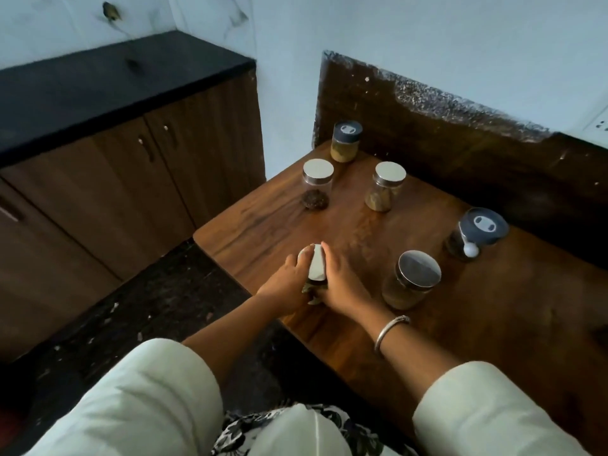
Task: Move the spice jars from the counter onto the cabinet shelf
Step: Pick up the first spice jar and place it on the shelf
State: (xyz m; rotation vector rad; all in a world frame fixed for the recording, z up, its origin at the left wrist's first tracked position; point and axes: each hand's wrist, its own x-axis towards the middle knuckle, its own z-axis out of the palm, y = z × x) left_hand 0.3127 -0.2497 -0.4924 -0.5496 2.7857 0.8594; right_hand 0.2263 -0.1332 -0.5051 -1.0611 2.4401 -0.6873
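- Fingers of the left hand [285, 280] and right hand [339, 284] wrap 1 spice jar [316, 269] between them, near the wooden counter's [493, 324] front-left edge.
- Just right stands a dark-lidded jar [409, 279]; farther right, a jar with a spoon [475, 233].
- Behind stand 3 more: a silver-lidded jar [316, 184], a second silver-lidded jar [385, 185], and a far grey-lidded jar [345, 141].
- Bare wood lies between the held jar and those behind; left of the edge, dark floor [148, 307] and closed cabinet doors [131, 179].
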